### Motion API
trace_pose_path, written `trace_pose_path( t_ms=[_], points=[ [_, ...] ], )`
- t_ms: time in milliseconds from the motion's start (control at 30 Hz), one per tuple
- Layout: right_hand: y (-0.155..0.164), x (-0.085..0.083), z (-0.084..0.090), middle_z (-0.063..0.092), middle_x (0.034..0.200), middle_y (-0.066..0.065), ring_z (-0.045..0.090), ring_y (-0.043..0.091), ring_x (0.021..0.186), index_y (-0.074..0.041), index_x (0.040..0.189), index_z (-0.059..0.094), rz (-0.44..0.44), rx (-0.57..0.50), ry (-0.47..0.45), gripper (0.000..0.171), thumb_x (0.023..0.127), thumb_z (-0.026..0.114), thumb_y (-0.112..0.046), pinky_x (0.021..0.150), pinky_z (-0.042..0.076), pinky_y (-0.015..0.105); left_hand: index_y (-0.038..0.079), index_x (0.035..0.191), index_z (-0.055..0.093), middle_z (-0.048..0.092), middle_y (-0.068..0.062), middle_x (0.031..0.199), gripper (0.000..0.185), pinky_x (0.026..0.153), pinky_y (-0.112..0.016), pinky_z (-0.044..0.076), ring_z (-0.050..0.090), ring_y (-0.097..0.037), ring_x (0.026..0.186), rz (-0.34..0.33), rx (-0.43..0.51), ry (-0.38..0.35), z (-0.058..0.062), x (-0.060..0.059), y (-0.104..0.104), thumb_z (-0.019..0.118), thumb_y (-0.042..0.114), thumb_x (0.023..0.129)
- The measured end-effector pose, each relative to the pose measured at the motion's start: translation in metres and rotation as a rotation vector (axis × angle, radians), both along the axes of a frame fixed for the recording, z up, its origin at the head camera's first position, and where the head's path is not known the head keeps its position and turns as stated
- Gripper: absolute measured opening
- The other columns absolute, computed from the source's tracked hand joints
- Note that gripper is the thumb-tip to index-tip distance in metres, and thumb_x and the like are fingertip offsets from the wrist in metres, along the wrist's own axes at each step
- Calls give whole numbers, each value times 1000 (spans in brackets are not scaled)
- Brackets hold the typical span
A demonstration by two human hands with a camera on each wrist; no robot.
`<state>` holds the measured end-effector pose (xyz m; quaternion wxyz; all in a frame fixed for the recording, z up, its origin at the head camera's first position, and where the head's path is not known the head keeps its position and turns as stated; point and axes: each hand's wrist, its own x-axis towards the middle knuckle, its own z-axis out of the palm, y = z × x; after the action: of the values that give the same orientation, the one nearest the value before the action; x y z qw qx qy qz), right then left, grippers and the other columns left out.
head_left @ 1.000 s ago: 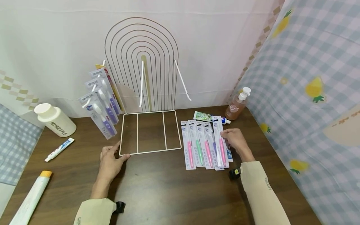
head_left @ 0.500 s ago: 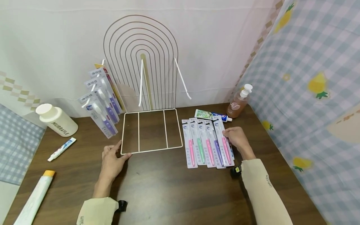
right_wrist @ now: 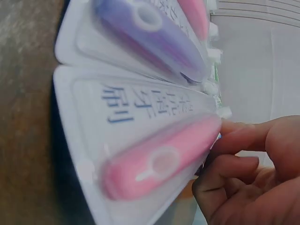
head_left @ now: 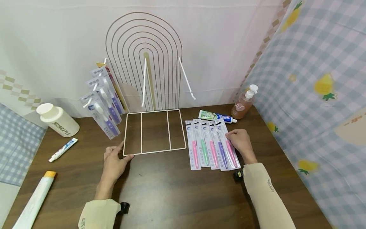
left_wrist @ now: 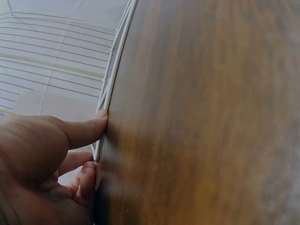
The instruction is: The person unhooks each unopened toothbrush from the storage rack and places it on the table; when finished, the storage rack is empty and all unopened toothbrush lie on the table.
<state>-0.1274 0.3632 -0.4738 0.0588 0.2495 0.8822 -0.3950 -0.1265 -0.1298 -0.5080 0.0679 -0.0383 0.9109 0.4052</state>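
Note:
My left hand (head_left: 113,165) holds the front left corner of a white wire display rack (head_left: 160,152), thumb on the front wire and index finger at the side wire. In the left wrist view the thumb (left_wrist: 86,131) lies against the rack's wire (left_wrist: 112,89). On the right, my right hand (head_left: 240,143) pinches the edge of a packaged pink toothbrush (head_left: 231,152), last in a fanned row. Beside it lie a purple packaged toothbrush (head_left: 222,156), a green one (head_left: 204,151) and two more pink ones. In the right wrist view thumb and index meet at the pink toothbrush's pack (right_wrist: 154,159).
Packaged purple toothbrushes (head_left: 107,119) hang from the rack's left hook; the middle hook (head_left: 144,82) and right hook (head_left: 187,79) stick out bare. Toothpaste tubes (head_left: 208,115) and a pump bottle (head_left: 243,103) stand behind the row. A white bottle (head_left: 61,122) and tubes lie left.
The pink toothbrush pack under my right hand has shifted right and tilted, uncovering the purple one beside it. My left hand stays at the rack's corner.

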Motion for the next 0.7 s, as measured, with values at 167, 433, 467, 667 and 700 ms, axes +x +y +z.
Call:
trace_pose_path(
  t_ms=[167,433,467,667,700],
  points=[
    [0,1,-2,76,110,15,66,20,90,5,132,79,-6,19,2,39,114,66,-27,72,51,28,-7,170,45,49,-34,143,80,117,-63,37,41,-51,138,10,0,35,-2,0,0,83,18,105],
    [1,7,-5,77,124,21,69,26,100,3,136,76,20,45,26,41,115,64,-30,77,52,29,-6,173,41,46,-33,147,80,122,-64,35,38,-51,142,10,12,-5,2,0,0,80,16,107],
    [2,8,-6,77,122,21,69,24,98,3,137,76,17,39,33,41,115,64,-30,76,52,29,-6,172,42,46,-33,146,80,121,-65,35,38,-51,142,10,12,2,2,1,1,81,16,106],
    [5,12,-9,78,110,16,68,16,86,4,133,77,8,19,60,37,114,66,-25,70,54,27,-8,169,46,49,-35,144,79,118,-66,37,42,-52,137,16,3,56,-3,-1,0,83,14,103],
    [5,12,-9,78,108,15,67,16,85,4,132,77,9,20,61,35,113,66,-24,70,54,27,-9,169,46,49,-35,144,79,118,-66,37,41,-52,137,17,4,60,-4,-1,-1,83,14,103]
  ],
)
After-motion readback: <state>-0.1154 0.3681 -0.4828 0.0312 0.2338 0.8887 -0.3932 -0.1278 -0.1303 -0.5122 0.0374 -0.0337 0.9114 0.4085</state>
